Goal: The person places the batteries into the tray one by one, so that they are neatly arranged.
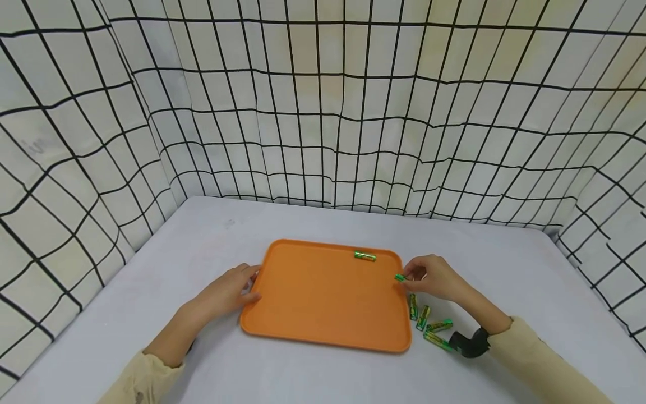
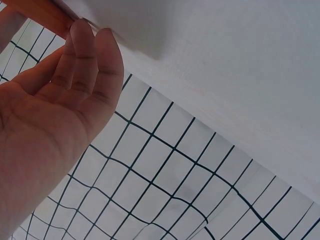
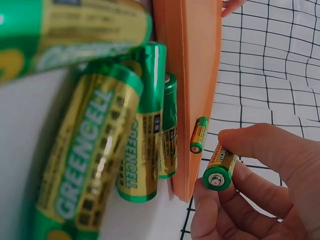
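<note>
An orange tray (image 1: 328,297) lies flat on the white table. At its left rim rests my left hand (image 1: 234,292), thumb over the edge and fingers along the side; the left wrist view shows these fingers (image 2: 95,65) against the tray's edge. My right hand (image 1: 434,278) pinches a green and gold battery (image 3: 220,165) between thumb and fingers, over the tray's right edge. Another battery (image 1: 365,256) lies on the tray near its far right corner. Beside the tray's right side, several more batteries (image 1: 423,318) lie loose on the table, close under my right wrist.
Black-gridded white cloth (image 1: 323,112) walls the table at the back and both sides. A black strap piece (image 1: 470,343) sits at my right wrist, overlapping the end of the nearest loose battery in the head view. The white tabletop (image 1: 212,235) extends around the tray.
</note>
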Tool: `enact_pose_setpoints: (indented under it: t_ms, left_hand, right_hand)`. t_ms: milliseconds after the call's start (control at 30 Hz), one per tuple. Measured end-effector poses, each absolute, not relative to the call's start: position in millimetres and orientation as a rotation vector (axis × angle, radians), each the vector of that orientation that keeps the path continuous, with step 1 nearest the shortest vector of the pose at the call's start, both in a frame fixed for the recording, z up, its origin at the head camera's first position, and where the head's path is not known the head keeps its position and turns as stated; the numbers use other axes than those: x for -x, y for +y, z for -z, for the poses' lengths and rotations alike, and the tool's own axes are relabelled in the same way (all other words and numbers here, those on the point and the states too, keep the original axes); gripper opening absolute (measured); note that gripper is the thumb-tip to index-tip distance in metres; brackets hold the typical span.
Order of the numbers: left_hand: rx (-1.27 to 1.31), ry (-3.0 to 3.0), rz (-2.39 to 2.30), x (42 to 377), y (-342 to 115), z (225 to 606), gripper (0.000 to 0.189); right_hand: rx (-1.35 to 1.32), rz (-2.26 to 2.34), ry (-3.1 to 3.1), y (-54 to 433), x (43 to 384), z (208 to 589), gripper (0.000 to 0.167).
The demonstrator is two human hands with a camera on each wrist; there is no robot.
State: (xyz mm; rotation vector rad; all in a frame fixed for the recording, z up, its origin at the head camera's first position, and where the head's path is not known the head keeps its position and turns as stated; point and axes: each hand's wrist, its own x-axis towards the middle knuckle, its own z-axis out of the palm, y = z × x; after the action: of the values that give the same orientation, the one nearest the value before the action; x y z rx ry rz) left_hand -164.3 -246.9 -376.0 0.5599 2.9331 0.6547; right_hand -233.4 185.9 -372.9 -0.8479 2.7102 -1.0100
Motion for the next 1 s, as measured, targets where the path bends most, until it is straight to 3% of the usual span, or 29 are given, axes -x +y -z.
enact_pose_setpoints:
  t_ms: [1000]
  left_hand:
    - [-0.538, 2.962, -0.593, 165, -246, 376, 0.057]
  right_hand:
    - [0.944, 0.968, 2.685, 153, 247, 368, 0.01]
